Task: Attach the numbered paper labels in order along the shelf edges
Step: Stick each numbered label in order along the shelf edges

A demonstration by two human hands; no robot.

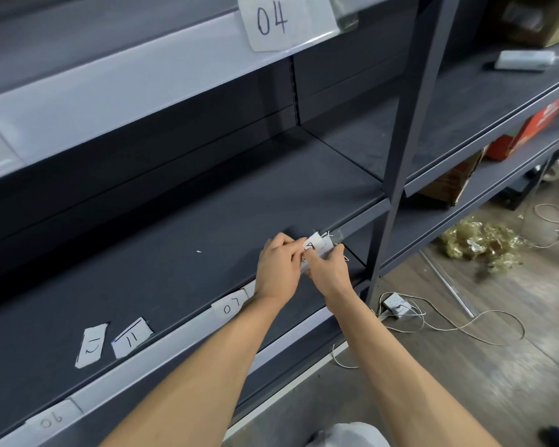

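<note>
The left hand (279,266) and right hand (328,269) meet over the right end of the shelf (175,246), each grip pinched on one small paper label (313,245), apparently an 8. The edge strip (175,342) runs left-right, just nearer the person than the grip. Its stretch beyond label 07 (231,306) passes beneath the left wrist. Label 11 (131,338) and label 12 (91,345) lie loose on the shelf, and a power strip (396,306) sits on the floor (465,382).
</note>
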